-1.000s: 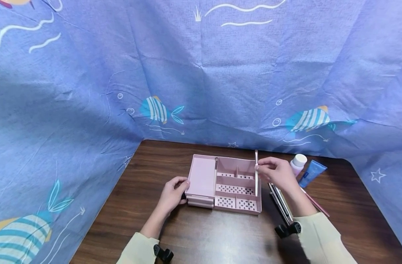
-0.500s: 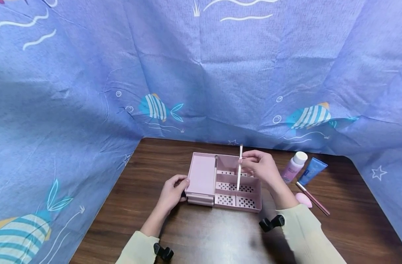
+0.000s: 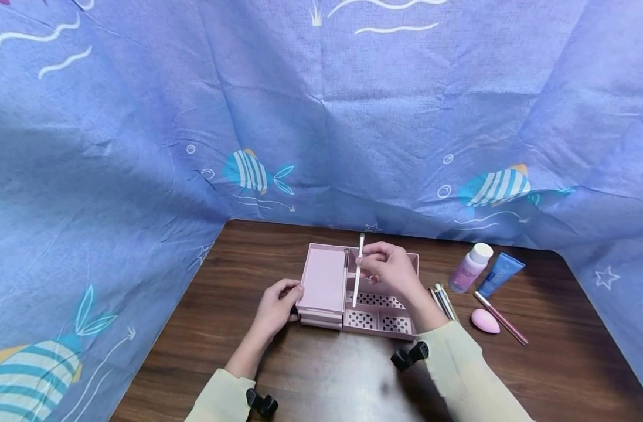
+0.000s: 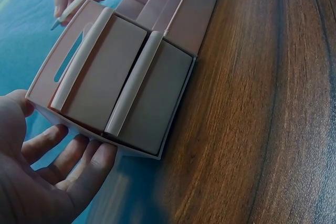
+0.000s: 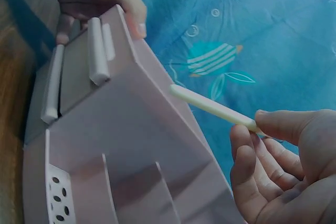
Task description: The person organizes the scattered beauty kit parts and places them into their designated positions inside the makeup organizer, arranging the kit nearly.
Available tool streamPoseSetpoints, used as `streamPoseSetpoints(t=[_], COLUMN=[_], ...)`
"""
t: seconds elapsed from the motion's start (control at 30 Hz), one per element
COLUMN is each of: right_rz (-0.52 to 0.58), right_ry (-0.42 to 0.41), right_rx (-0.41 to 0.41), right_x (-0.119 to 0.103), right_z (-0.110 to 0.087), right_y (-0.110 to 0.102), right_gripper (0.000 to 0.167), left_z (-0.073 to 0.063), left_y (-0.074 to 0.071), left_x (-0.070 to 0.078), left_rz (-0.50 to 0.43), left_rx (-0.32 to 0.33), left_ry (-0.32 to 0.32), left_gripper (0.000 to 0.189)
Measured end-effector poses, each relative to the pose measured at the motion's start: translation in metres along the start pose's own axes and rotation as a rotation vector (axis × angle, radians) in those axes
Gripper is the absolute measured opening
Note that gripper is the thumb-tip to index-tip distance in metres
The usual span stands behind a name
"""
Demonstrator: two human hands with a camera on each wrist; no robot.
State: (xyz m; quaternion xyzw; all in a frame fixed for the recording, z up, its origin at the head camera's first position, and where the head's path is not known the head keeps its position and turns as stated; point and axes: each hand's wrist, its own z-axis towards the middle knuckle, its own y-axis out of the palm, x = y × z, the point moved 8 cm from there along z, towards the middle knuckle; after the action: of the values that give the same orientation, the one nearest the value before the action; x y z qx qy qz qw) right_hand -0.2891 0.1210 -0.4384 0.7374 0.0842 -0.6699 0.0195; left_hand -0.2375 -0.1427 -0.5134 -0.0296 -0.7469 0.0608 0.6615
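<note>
A pink makeup organizer (image 3: 323, 278) sits on the table, with a flat-topped drawer section at left and open compartments with hole-patterned walls at right. My left hand (image 3: 272, 305) grips its left side, thumb over the top edge and fingers against the side wall (image 4: 79, 127). Between thumb and fingers, my right hand (image 3: 390, 268) pinches a white-handled makeup brush (image 3: 357, 287) above the compartments, bristles pointing away. Another makeup brush (image 3: 345, 272) lies in the narrow slot beside the flat top. The right hand hides part of the rear compartments.
Right of the organizer are several brushes (image 3: 444, 300), partly hidden by the right forearm. Beyond them lie a pink makeup sponge (image 3: 485, 321), a pink stick with a white end (image 3: 503, 319), a white-capped bottle (image 3: 468, 271) and a blue tube (image 3: 500, 274). A blue fish-print cloth (image 3: 321, 146) hangs behind.
My right hand has carried the makeup brush leftward across the compartments, close to the slot. The sponge and bottle have come into fuller view. My left hand keeps its grip.
</note>
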Motion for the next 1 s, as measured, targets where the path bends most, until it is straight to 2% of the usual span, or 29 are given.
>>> streamPoseSetpoints(t=[0.23,0.43,0.7,1.0], right_rz=[0.042,0.036,-0.061,-0.266], right_ry=[0.020,0.018,0.007,-0.044], right_rx=[-0.006,-0.007,0.044,0.122], right_x=[0.005,0.006,0.010,0.016], right_z=[0.004,0.008,0.014,0.015], right_y=[0.016,0.026,0.030,0.030], right_gripper=[0.036,0.034,0.026,0.022], left_z=[0.000,-0.001,-0.001,0.001], left_y=[-0.001,0.000,0.000,0.000], left_x=[-0.001,-0.001,-0.002,-0.003], left_rz=[0.008,0.006,-0.003,0.003], left_rx=[0.006,0.007,0.009,0.008], left_ry=[0.000,0.000,-0.009,-0.005], left_gripper=[0.029,0.030,0.029,0.029])
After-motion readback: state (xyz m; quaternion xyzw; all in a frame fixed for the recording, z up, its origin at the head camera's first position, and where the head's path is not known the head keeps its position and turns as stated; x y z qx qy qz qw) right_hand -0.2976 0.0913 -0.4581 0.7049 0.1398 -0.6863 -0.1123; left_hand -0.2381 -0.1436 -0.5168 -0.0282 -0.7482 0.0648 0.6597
